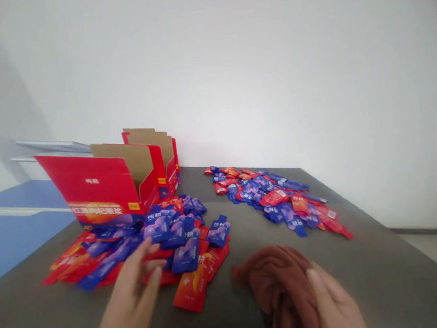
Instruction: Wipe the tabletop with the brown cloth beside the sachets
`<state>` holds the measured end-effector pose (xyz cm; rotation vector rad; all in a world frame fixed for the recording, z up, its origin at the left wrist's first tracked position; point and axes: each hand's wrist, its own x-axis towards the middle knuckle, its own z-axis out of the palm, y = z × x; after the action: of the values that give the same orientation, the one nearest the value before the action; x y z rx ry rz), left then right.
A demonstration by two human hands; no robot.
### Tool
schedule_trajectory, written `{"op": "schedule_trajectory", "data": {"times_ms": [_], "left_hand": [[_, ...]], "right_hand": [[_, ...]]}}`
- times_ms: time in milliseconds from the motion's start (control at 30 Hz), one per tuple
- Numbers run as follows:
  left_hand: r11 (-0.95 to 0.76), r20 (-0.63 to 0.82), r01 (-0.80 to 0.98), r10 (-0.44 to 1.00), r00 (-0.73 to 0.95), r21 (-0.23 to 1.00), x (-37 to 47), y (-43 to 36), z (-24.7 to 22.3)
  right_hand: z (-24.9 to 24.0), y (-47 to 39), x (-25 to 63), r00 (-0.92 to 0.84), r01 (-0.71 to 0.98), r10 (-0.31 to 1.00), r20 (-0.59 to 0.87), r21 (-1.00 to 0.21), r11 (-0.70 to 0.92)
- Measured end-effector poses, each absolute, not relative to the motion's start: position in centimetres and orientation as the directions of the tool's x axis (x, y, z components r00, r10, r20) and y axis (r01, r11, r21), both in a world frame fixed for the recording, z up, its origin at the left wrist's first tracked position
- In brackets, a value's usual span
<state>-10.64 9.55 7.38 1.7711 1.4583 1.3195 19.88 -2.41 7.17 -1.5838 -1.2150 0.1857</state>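
Cloth (pixel 280 281) under right hand (pixel 336 304) (left hand (pixel 135 288) touching sachets (pixel 171 234)).

Hands (pixel 137 288) among sachets (pixel 171 234), cloth (pixel 278 276)

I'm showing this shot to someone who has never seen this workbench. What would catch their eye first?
Probably the bright red open cartons standing at the back left of the dark table, with red and blue sachets spilled in front of them and a second sachet heap further right. Near the front, the left hand reaches onto the near pile, while the right hand rests on a crumpled brown cloth.
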Motion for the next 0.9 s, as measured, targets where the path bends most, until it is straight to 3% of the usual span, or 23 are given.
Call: {"op": "schedule_trajectory", "data": {"times_ms": [67,133,200,267,400,567,767,900], "left_hand": [[-0.575,0.533,0.565,0.805,0.261,0.592,-7.1,7.6,5.9],[-0.77,0.607,0.545,0.617,0.501,0.332,-3.3,6.3,4.0],[-0.854,0.621,0.494,0.477,0.621,0.163,0.3,5.8,1.8],[-0.883,0.601,0.463,0.411,0.686,0.074,3.2,5.8,-0.2],[-0.898,0.476,0.439,0.395,0.786,0.02,5.7,5.8,-1.8],[-0.909,0.408,0.412,0.402,0.819,0.069,4.8,5.7,-0.9],[-0.9,0.399,0.422,0.429,0.81,0.112,4.9,5.5,-0.6],[-0.897,0.416,0.421,0.437,0.797,0.136,5.0,5.1,-0.4]], "right_hand": [[7.4,-0.4,19.1,0.427,0.669,0.784,0.451,-0.741,0.063],[6.5,1.7,19.4,0.352,0.751,0.823,0.445,-0.66,0.036],[5.1,3.5,21.2,0.343,0.801,0.829,0.441,-0.598,-0.013],[3.8,4.9,24.5,0.388,0.836,0.807,0.444,-0.539,-0.106],[2.0,7.0,31.6,0.404,0.889,0.821,0.404,-0.387,-0.247],[0.4,7.6,34.0,0.276,0.951,0.911,0.308,-0.227,-0.211],[0.5,3.6,33.4,0.2,0.977,0.954,0.222,-0.115,-0.178],[1.7,3.6,33.5,0.263,0.965,0.943,0.206,-0.04,-0.26]]}}
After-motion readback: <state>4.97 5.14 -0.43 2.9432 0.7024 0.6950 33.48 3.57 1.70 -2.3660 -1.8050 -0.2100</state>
